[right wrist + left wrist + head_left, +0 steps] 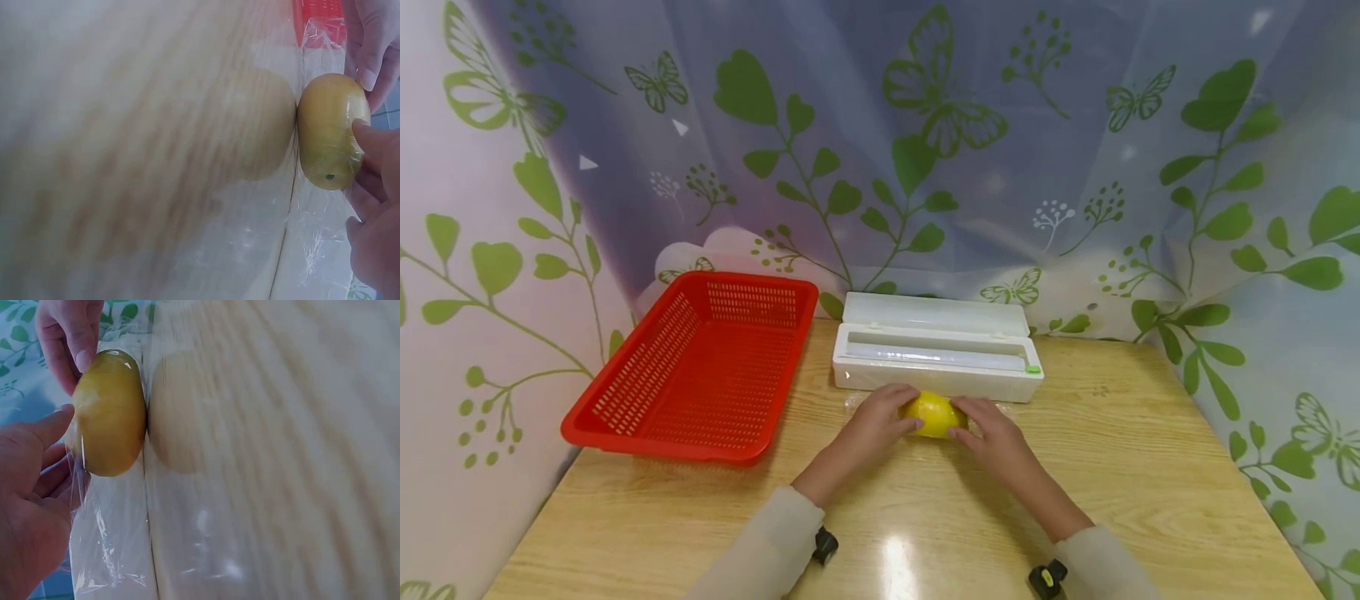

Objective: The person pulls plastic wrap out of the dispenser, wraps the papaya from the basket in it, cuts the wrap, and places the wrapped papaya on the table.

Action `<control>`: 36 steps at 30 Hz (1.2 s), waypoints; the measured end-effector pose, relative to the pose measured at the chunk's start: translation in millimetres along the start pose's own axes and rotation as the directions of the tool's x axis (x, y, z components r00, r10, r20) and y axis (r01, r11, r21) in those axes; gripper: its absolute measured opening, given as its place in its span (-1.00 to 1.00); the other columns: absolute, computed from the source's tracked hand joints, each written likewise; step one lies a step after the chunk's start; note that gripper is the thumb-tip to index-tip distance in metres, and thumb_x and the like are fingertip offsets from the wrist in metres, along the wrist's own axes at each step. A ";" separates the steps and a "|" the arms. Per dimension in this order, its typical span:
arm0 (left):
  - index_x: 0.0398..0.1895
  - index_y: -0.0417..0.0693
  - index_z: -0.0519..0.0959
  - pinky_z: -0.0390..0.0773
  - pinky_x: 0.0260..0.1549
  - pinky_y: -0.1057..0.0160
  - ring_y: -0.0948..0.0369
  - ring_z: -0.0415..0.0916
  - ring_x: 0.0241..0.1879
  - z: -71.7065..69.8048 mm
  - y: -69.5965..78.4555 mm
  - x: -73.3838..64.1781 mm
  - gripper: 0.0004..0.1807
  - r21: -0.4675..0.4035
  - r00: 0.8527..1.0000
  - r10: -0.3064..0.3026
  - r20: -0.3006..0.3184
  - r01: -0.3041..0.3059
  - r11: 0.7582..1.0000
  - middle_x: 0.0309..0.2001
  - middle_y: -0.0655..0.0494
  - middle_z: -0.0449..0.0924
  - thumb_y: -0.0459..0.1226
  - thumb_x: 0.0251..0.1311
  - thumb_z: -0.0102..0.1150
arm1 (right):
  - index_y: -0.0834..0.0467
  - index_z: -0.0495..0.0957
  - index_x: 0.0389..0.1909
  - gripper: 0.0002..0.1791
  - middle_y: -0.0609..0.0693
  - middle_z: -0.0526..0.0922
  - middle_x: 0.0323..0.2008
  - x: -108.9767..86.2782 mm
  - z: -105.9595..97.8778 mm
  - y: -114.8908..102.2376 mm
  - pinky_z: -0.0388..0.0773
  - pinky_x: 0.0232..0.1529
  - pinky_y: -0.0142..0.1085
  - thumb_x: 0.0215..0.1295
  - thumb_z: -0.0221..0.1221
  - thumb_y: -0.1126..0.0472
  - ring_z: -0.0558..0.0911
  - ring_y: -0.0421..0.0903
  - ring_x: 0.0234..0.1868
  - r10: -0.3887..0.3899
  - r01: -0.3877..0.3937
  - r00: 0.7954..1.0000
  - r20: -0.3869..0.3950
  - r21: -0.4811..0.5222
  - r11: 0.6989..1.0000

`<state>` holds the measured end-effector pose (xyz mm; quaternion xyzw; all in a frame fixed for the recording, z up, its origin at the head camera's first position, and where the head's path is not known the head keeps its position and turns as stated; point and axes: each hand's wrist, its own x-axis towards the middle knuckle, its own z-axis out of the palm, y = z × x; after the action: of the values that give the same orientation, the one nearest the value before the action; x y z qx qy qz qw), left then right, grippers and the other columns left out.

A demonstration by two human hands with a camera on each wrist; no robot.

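A yellow lemon (pixel 934 415) rests on the table just in front of a white cling film box (pixel 940 382). Clear cling film (pixel 109 550) lies around the fruit and hangs out loosely past both its ends. My left hand (pixel 880 418) holds the lemon's left end, thumb on the near side and fingers on the far side. At the other end my right hand (pixel 992 429) grips it the same way. The right wrist view shows a small dark stem spot on the lemon (pixel 331 134). The fingers behind the fruit are partly hidden.
The film box stands with its lid (pixel 936 312) raised, a film roll (pixel 936 357) inside and a green piece (pixel 1033 369) at its right end. To the left is a red plastic basket (pixel 760 454). A patterned curtain (pixel 865 125) encloses the wooden table (pixel 1150 467).
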<state>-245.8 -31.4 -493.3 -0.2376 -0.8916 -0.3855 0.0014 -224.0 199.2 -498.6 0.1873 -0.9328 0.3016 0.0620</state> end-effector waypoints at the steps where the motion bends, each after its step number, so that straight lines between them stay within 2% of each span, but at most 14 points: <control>1: 0.29 -0.19 0.52 0.39 0.36 0.02 0.00 0.41 0.33 0.0 -0.5 1.0 -0.48 0.005 1.000 0.004 0.001 -0.004 1.000 0.31 -0.06 0.49 -0.16 0.33 0.29 | 0.13 0.49 0.32 -0.43 0.11 0.54 0.28 1.0 0.4 0.2 0.45 0.29 0.13 0.31 0.33 0.14 0.51 0.18 0.31 0.007 -0.007 1.000 0.005 0.001 1.000; 7: 0.23 -0.22 0.54 0.43 0.32 0.06 0.01 0.44 0.28 1.0 -2.8 6.2 -0.48 0.025 1.000 0.010 -0.016 -0.010 1.000 0.25 -0.06 0.53 -0.19 0.25 0.37 | 0.18 0.45 0.34 -0.39 0.16 0.49 0.31 8.1 2.3 1.3 0.49 0.26 0.09 0.29 0.34 0.16 0.51 0.18 0.31 -0.016 0.017 1.000 0.024 -0.023 1.000; 16: 0.15 -0.20 0.55 0.50 0.22 0.10 0.05 0.49 0.17 1.0 -3.1 9.4 -0.48 0.099 0.997 0.044 -0.057 -0.038 0.994 0.15 -0.02 0.57 -0.20 0.15 0.46 | 0.21 0.46 0.32 -0.38 0.17 0.51 0.30 20.8 5.3 5.5 0.49 0.28 0.04 0.25 0.36 0.22 0.52 0.17 0.31 -0.068 0.068 0.998 0.012 -0.033 0.997; 29: 0.23 -0.16 0.52 0.44 0.30 0.12 0.07 0.47 0.22 -1.2 -10.5 18.6 -0.45 0.094 1.000 0.021 -0.020 -0.019 0.995 0.23 0.00 0.54 -0.19 0.20 0.42 | 0.37 0.42 0.32 -0.36 0.30 0.55 0.24 33.6 6.9 11.6 0.44 0.29 0.12 0.23 0.35 0.31 0.53 0.29 0.26 -0.157 0.156 0.987 -0.012 -0.054 0.986; 33: 0.24 -0.17 0.52 0.45 0.29 0.12 0.07 0.47 0.20 0.0 -10.2 22.4 -0.44 0.098 1.000 0.021 -0.008 -0.020 0.995 0.22 -0.01 0.55 -0.20 0.19 0.43 | 0.35 0.46 0.28 -0.39 0.27 0.61 0.20 34.0 6.5 12.4 0.45 0.26 0.14 0.22 0.37 0.29 0.58 0.25 0.21 -0.195 0.191 0.980 -0.031 -0.117 0.975; 36: 0.23 -0.18 0.52 0.46 0.27 0.12 0.07 0.48 0.18 1.8 -8.9 24.5 -0.44 0.101 1.000 0.031 -0.003 -0.030 0.994 0.21 -0.01 0.56 -0.21 0.18 0.44 | 0.30 0.50 0.25 -0.42 0.20 0.64 0.17 32.0 4.9 11.8 0.39 0.25 0.19 0.23 0.38 0.24 0.55 0.23 0.21 -0.193 0.182 0.980 -0.043 -0.185 0.966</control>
<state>-270.9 -25.1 -496.1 -0.2500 -0.9061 -0.3406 0.0215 -258.0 195.1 -501.6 0.2590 -0.9320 0.2145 0.1353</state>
